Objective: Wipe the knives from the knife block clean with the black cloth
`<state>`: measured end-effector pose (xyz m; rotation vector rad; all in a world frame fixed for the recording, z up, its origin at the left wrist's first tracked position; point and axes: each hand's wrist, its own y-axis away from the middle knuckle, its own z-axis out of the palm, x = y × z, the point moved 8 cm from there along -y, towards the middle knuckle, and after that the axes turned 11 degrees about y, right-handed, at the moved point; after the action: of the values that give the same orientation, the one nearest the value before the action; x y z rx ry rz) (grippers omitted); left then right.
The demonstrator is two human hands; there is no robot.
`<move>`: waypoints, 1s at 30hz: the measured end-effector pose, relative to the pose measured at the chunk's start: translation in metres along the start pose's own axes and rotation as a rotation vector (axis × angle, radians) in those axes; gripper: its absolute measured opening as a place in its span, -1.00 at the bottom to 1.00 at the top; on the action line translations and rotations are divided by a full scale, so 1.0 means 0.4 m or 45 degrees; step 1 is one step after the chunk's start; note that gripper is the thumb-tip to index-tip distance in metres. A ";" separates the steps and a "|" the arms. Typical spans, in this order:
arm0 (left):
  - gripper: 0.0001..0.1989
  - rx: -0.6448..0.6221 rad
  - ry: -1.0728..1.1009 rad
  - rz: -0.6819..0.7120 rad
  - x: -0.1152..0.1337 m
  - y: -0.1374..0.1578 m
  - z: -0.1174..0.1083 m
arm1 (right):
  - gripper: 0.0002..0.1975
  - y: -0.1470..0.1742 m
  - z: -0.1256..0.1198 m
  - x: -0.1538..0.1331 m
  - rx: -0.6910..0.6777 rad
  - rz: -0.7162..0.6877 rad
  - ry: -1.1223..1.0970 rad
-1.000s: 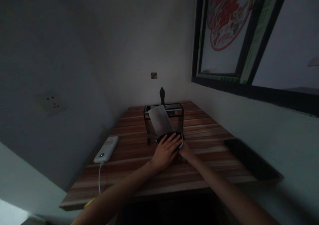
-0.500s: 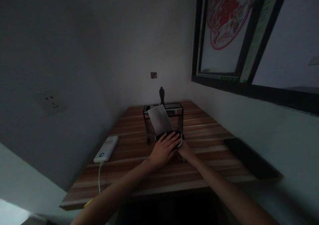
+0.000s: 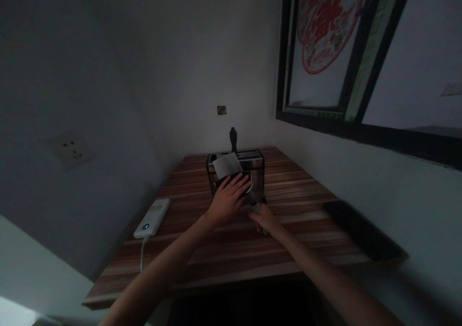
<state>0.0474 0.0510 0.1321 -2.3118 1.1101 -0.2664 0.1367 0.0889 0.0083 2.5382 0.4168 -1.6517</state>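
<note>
In the middle of the table, my right hand [image 3: 266, 218] is closed around the handle of a cleaver [image 3: 228, 164]. Its wide, pale blade slants up and to the left. My left hand [image 3: 228, 198] lies across the blade, fingers pressed over a dark pad with a white edge [image 3: 221, 180]. The blade shows above and below this pad, whose exact kind I cannot make out. Just behind stands a dark-framed knife holder [image 3: 258, 164]. A black-handled knife [image 3: 233, 139] sticks upright out of it.
A white power bank [image 3: 153, 217] with a white cable lies near the table's left edge. On the right lies a long black object [image 3: 361, 229]. Walls border the striped wooden table [image 3: 288, 249], and a socket [image 3: 70, 149] is on the left one.
My left hand and the dark pad have slid up the blade, away from my right hand. More of the lower blade and the handle end now shows between the hands.
</note>
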 end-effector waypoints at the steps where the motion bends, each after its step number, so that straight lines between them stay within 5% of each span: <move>1: -0.53 0.014 -0.006 -0.016 -0.011 -0.009 -0.012 | -0.83 0.000 -0.001 0.001 0.005 0.000 -0.008; 17: -0.56 0.292 -0.043 -0.177 -0.110 -0.088 -0.104 | -0.81 -0.003 -0.006 0.014 0.029 0.013 -0.028; 30: -0.56 0.340 -0.063 -0.244 -0.093 -0.076 -0.096 | -0.83 -0.003 -0.005 0.018 0.031 0.036 0.002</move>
<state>0.0283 0.0797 0.1829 -2.1724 0.7769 -0.4019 0.1409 0.0917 0.0028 2.5504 0.3617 -1.6551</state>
